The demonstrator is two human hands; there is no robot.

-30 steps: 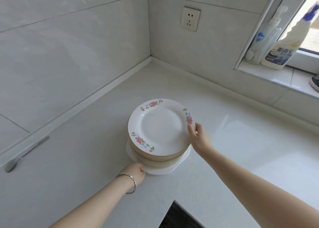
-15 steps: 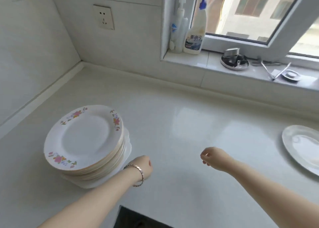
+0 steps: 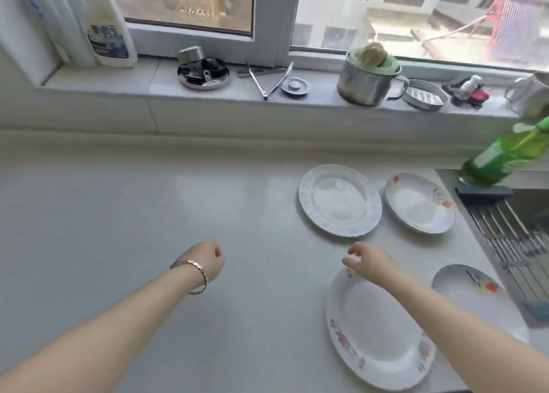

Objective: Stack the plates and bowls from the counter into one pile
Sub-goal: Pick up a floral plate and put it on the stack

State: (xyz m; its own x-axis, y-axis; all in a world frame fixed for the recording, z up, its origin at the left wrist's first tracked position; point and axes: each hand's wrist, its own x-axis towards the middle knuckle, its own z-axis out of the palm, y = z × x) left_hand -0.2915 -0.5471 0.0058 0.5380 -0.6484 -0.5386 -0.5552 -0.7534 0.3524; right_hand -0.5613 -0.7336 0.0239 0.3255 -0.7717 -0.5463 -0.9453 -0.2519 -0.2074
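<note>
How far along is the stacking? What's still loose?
Done: cannot judge, no pile is in view. In hand: nothing; the right hand is at the far rim of the oval plate, the left hand is empty. Left: four loose dishes on the counter: oval plate, blue-rimmed plate, flowered dish, small plate by the sink.

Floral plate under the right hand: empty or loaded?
Empty: the floral plate shows a bare white centre; right hand over its far rim.
</note>
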